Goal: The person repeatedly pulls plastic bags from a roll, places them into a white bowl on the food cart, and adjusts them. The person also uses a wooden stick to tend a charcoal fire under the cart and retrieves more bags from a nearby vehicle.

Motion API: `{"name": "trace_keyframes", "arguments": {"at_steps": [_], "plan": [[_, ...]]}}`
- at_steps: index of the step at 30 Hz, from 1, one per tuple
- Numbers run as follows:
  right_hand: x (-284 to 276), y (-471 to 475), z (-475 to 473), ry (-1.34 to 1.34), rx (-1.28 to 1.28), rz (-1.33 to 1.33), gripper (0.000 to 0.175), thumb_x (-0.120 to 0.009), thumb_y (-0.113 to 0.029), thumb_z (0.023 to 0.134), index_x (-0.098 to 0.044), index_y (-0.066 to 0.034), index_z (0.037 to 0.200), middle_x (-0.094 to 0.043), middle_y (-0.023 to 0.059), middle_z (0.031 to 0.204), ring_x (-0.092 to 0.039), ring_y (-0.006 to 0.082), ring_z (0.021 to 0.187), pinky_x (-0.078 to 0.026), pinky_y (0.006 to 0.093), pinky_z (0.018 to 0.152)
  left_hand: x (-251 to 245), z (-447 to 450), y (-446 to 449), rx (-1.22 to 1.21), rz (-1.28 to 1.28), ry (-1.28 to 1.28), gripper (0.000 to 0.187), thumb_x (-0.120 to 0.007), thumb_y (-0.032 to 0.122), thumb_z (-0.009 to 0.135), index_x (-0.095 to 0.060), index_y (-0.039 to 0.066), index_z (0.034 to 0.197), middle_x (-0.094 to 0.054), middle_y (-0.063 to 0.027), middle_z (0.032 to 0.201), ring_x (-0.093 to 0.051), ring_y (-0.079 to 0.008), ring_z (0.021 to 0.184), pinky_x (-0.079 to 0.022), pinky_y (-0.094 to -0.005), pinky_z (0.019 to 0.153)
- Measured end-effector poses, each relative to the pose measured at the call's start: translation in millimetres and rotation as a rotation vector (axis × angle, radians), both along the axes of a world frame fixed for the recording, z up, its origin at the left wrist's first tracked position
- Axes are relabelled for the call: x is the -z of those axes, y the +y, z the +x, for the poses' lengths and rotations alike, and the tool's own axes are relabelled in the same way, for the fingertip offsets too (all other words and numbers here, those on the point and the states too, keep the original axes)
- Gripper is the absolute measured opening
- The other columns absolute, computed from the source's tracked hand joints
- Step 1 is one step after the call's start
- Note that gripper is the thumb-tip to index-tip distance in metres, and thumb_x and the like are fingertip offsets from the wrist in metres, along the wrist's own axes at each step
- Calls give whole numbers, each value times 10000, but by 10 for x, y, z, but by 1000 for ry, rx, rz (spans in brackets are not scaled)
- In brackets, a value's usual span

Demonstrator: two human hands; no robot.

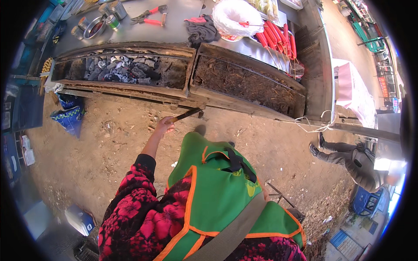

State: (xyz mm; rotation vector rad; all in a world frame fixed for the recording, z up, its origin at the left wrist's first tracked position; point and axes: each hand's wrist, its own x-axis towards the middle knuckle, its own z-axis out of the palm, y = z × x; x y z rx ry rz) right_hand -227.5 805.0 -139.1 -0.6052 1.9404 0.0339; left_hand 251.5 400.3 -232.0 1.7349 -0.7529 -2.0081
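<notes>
My left hand (163,126) grips the light brown handle of a long, dark, narrow tool (185,115), which looks like a knife. Its tip reaches toward the front edge of the charcoal grill, near where two metal troughs meet. Grey charcoal (125,68), partly ashed, lies in the left grill trough (174,78). The right trough (245,83) holds dark debris and ash. Only a sliver of skin, apparently my right hand (266,194), shows at the side of the green apron (225,202); its fingers are hidden.
Red-handled pliers (153,16), seasoning shakers (112,22), a metal bowl (94,27) and a dark cloth (202,29) lie on the metal counter (137,34). Red skewered sausages (277,36) sit beside a plastic-lined tub (236,18). A blue bag (70,117) stands left; a person (349,158) is at right.
</notes>
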Motion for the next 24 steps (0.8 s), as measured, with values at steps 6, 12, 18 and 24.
{"name": "trace_keyframes", "arguments": {"at_steps": [6,12,18,24], "plan": [[-178,30,249,12,15,46,363,-605,-273,846,-650,-21,1104,-684,192,1004,-664,263,908,-505,383,790,613,173,-393,-57,53,-41,436,-638,-17,817,-576,113,1229,-578,-38,887,-607,-133,731,-538,-258,606],[-271,-45,419,25,-22,55,368,-606,-273,845,-648,-21,1110,-684,191,1013,-663,265,911,-504,383,792,1257,354,-812,-34,9,217,494,-567,-55,736,-573,88,1209,-562,-37,728,-423,-88,451,-278,-223,349],[-501,-486,552,9,-43,37,373,-606,-273,844,-646,-22,1116,-683,190,1021,-661,267,915,-504,382,793,1383,37,-1105,-629,113,-58,482,-542,7,912,-444,158,1359,-632,-156,967,-589,-205,698,-483,-292,540],[-343,-495,392,-145,108,-75,442,-581,-333,869,-609,-53,1210,-672,158,1075,-647,251,969,-498,357,830,1026,-368,-1005,-909,14,-49,310,-505,46,943,-552,52,1250,-536,-238,1289,-557,-337,1163,-453,-391,1010]]}}
